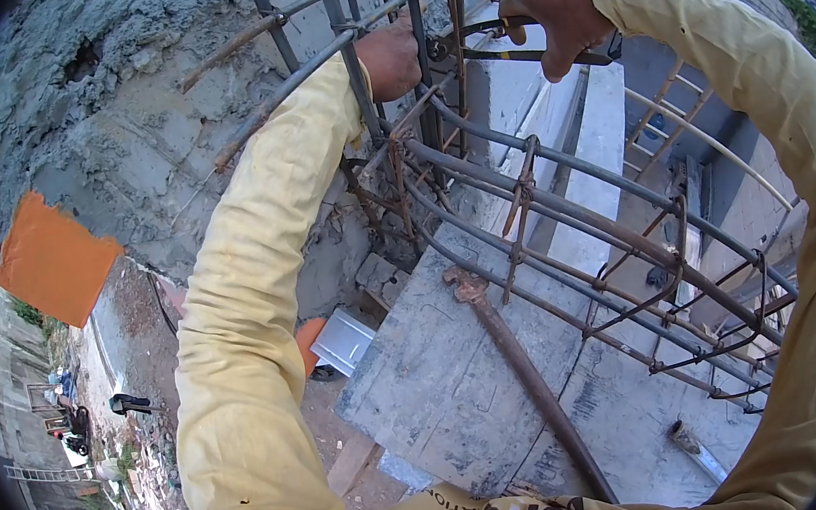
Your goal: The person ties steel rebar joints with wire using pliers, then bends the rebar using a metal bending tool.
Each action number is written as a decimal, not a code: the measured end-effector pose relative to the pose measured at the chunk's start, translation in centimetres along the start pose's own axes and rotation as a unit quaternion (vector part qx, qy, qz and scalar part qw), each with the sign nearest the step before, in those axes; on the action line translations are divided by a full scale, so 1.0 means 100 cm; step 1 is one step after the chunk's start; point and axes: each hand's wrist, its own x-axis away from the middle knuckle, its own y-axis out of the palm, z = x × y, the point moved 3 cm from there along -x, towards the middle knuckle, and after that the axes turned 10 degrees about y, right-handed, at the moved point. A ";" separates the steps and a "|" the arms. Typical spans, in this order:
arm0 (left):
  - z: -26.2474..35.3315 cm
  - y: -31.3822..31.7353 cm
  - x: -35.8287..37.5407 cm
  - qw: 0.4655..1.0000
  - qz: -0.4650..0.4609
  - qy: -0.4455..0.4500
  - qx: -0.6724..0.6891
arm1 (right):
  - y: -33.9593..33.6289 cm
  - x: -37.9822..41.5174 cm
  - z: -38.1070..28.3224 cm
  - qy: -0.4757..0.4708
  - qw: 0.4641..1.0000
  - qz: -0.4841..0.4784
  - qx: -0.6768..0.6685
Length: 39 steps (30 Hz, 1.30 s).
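Observation:
At the top centre, my left hand (391,58) is closed among the upright steel bars, its fingers partly hidden behind them; what it holds cannot be made out. To its right, my right hand (558,21) is wrapped round the dark handles of a pair of pliers (496,52). The jaws of the pliers point left, close to an upright bar near my left hand. Below both hands, a cage of rebar (563,202) with tied stirrups runs down to the right.
A rusty metal bar (527,372) lies on grey boards (439,352) below the cage. Rough concrete (108,98) with an orange patch (58,257) is at the left. A white tray-like object (342,341) lies beside my left sleeve. A ladder (49,474) stands far off.

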 end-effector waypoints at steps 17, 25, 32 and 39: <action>-0.003 0.004 -0.005 0.998 0.032 -0.006 0.051 | 0.061 0.000 0.024 -0.048 0.816 0.470 0.334; 0.014 -0.027 0.004 0.999 -0.038 -0.020 0.028 | 0.033 0.001 0.020 -0.033 0.960 0.256 0.112; 0.006 -0.015 0.002 0.995 -0.026 -0.054 0.085 | 0.026 -0.012 0.028 -0.040 0.982 0.185 -0.029; 0.009 -0.010 -0.004 0.981 -0.141 0.040 -0.128 | 0.026 -0.025 0.027 0.050 0.988 0.147 0.011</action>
